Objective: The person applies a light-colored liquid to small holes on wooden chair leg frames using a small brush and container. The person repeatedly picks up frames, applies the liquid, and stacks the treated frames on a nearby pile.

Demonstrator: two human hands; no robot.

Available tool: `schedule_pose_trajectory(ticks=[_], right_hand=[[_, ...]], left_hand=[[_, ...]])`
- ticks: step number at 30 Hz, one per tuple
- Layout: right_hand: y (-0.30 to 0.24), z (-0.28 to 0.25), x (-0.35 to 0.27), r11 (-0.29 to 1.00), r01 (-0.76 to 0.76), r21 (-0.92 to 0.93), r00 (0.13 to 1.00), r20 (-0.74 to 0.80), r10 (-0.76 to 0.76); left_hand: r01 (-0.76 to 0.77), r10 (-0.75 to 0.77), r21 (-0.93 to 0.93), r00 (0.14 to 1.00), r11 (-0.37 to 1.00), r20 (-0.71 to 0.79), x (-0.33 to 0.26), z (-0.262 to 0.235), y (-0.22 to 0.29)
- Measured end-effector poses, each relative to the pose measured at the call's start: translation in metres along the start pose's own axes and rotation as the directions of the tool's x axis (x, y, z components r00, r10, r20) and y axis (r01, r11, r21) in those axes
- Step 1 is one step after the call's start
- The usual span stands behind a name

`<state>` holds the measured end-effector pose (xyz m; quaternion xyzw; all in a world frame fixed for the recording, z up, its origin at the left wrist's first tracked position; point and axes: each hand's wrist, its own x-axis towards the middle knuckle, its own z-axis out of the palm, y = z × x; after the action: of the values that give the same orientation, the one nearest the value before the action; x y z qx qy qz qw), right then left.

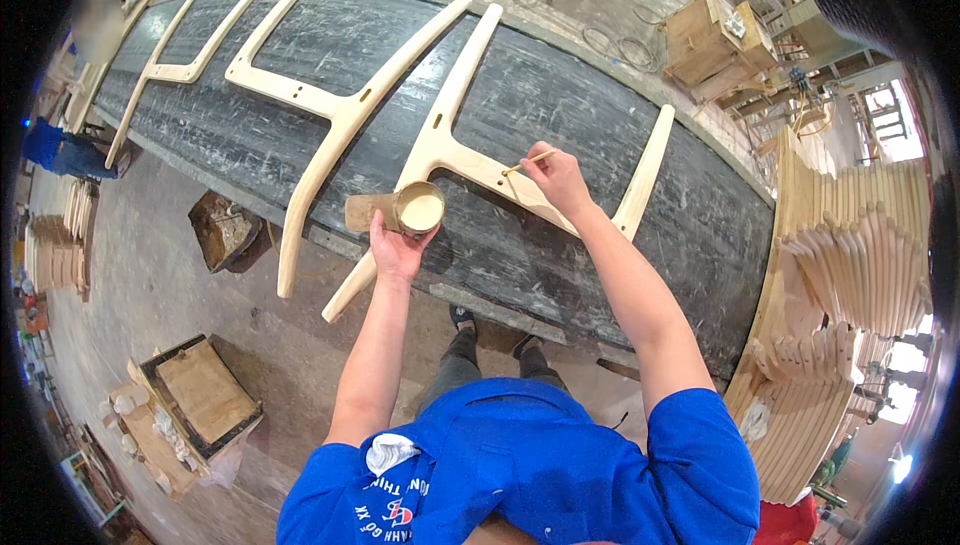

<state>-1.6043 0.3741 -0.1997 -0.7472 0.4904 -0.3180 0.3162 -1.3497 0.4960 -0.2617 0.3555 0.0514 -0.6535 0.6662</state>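
Glue cup (pixel 418 210) is gripped in the left hand (pixel 395 250) at the near table edge, while a thin stick (pixel 530 162) is pinched by the right hand (pixel 556 177), nearer the wooden frame piece (pixel 455 150), whose long axis runs away from the person.

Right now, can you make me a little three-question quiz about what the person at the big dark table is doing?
1. True or false: the left hand holds a small round cup of pale liquid.
2. What does the right hand hold? A) a hammer B) a thin stick C) a saw
3. Fill in: the stick's tip touches a pale ____ frame piece on the dark workbench.

Key
1. True.
2. B: the thin stick is pinched in the fingers.
3. Wooden: it is the nearest wooden frame piece, lying flat beside two similar pieces.
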Motion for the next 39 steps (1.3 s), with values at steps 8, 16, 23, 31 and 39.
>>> schedule_pose_trajectory(ticks=[8,16,23,31,39], right_hand=[[-0.011,-0.035,0.024,0.828,0.53,-0.182,0.746,0.565,-0.353],[-0.01,-0.061,-0.007,1.0,-0.018,0.017,0.961,0.276,0.013],[0.001,-0.069,-0.091,0.786,-0.102,0.609,0.969,-0.116,0.216],[0.048,-0.119,-0.156,0.449,-0.355,0.82,0.796,0.013,0.606],[0.084,-0.179,-0.219,0.212,-0.103,0.972,0.856,-0.022,0.516]], left_hand=[[-0.027,0.026,0.031,0.999,0.999,0.027,-0.007,-0.004,-0.002],[0.0,-0.001,0.035,1.0,0.999,0.029,-0.011,0.006,-0.027],[0.047,-0.058,0.246,0.998,0.968,0.04,-0.012,0.042,-0.092],[0.192,-0.249,0.302,0.955,0.934,0.163,-0.043,0.106,-0.19],[0.216,-0.277,0.275,0.939,0.937,0.204,-0.061,0.135,-0.243]])
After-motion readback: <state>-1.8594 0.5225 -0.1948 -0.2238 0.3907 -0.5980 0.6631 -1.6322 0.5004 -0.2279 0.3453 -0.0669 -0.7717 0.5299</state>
